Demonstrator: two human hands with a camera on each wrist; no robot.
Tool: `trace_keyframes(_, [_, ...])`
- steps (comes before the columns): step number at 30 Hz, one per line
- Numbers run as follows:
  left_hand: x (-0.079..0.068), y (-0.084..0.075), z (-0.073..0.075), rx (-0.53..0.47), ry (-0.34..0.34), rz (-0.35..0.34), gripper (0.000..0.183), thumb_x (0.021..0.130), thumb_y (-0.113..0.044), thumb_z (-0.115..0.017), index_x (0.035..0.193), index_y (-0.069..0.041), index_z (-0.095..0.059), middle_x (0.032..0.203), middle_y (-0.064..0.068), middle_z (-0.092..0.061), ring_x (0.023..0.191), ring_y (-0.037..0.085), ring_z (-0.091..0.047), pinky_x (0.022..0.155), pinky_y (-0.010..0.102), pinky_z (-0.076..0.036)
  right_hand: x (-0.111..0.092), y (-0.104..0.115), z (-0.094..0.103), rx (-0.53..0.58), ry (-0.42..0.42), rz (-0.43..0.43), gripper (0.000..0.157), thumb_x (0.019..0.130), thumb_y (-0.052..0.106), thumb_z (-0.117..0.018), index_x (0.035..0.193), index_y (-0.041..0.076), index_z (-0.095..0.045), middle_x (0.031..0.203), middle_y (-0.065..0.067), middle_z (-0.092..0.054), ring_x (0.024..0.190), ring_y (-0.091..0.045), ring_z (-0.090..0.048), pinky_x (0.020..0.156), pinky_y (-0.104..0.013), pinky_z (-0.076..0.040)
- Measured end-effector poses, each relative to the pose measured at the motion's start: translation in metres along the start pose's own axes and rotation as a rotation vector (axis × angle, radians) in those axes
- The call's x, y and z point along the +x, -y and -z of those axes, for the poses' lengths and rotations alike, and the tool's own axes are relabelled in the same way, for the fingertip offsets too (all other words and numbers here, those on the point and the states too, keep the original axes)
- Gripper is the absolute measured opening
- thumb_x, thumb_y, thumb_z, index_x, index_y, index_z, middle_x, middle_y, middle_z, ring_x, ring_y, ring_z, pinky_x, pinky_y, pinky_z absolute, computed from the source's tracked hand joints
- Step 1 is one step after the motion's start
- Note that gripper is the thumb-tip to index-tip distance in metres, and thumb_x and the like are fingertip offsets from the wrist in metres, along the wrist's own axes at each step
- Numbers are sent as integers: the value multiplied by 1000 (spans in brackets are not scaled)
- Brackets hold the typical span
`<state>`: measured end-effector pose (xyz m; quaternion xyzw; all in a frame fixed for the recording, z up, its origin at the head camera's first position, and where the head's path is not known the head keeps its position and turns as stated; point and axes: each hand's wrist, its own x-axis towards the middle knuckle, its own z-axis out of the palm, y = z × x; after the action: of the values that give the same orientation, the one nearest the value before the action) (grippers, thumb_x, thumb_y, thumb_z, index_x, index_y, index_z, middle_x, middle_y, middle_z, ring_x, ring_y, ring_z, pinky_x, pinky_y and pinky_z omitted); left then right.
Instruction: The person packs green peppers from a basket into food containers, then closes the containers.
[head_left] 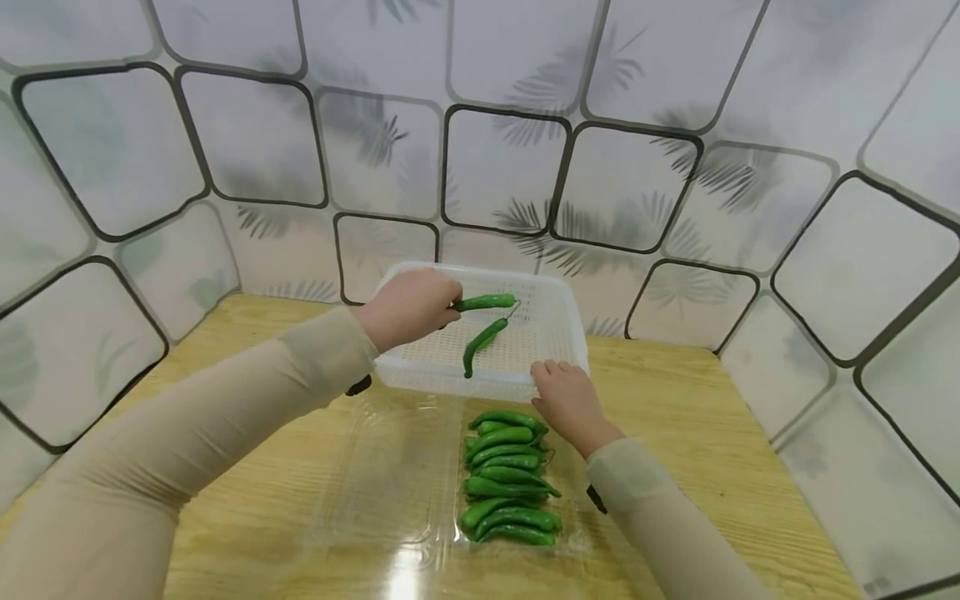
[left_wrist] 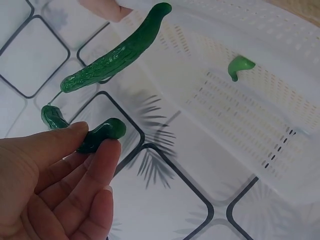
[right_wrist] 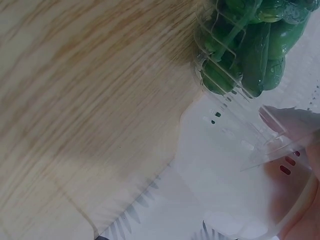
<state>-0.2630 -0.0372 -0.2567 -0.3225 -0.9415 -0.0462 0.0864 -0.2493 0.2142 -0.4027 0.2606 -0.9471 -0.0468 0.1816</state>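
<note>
My left hand [head_left: 412,304] pinches a green chili pepper [head_left: 486,302] between thumb and fingers above the white plastic basket [head_left: 457,385]. A thin strand joins that pepper's end to a second green pepper [head_left: 483,346], which dangles over the basket in the head view. The left wrist view shows the pinched pepper [left_wrist: 107,134] crossing my fingertips. A short, lighter green pepper [left_wrist: 241,66] lies in the basket. My right hand [head_left: 567,404] grips the basket's front rim near its right corner, fingers over the edge.
Just in front of the basket lies an opened clear plastic clamshell box [head_left: 390,475]. Its right half holds several green peppers [head_left: 510,479] stacked in a column. All stand on a wooden table [head_left: 697,467], with a patterned wall covering [head_left: 502,167] behind and at both sides.
</note>
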Motion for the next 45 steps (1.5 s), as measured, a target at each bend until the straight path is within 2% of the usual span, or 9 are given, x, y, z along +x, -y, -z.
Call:
trace_keyframes(6, [-3, -1, -3, -39, 18, -4, 11, 90, -17, -64, 91, -7, -68, 75, -1, -63, 63, 10, -57, 64, 30, -49, -1, 1, 2, -4, -1, -5, 35, 74, 20, -81, 86, 7, -50, 72, -3, -46, 62, -19, -46, 57, -31, -37])
trace_keyframes(15, [-9, -9, -4, -45, 63, -11, 12, 91, -18, -62, 94, -7, -68, 75, -1, -63, 61, 10, -55, 61, 29, -48, -1, 1, 0, -7, -15, 6, 37, 73, 19, -81, 83, 7, -48, 71, -3, -44, 61, -19, -44, 57, -31, -37])
trace_keyframes(26, [-17, -17, -9, -20, 81, -40, 11, 91, -20, -62, 87, -12, -68, 74, -3, -62, 61, 10, -54, 59, 28, -46, 0, 0, -1, -5, -21, 11, 36, 73, 19, -81, 83, 7, -49, 69, -2, -44, 59, -18, -42, 56, -31, -37])
trace_keyframes(32, [-21, -23, -12, -16, 130, -48, 11, 93, -20, -60, 84, -13, -63, 71, -4, -58, 61, 11, -53, 59, 29, -44, 0, 0, 0, 3, -40, 18, 37, 71, 18, -82, 82, 7, -48, 67, -2, -42, 58, -18, -41, 55, -31, -35])
trace_keyframes(39, [-23, -29, -18, 8, 122, -107, 10, 91, -18, -62, 83, -13, -64, 74, -3, -61, 65, 11, -56, 62, 29, -47, 0, 0, -1, -6, -33, 14, 38, 72, 20, -82, 81, 8, -48, 68, -2, -43, 58, -18, -42, 54, -31, -35])
trace_keyframes(45, [-26, -37, -23, -9, 171, -134, 10, 91, -18, -62, 85, -11, -65, 74, -2, -62, 64, 11, -55, 60, 28, -47, 0, 0, -1, -17, -39, 14, 39, 71, 20, -82, 80, 8, -47, 69, -2, -43, 59, -18, -43, 55, -30, -35])
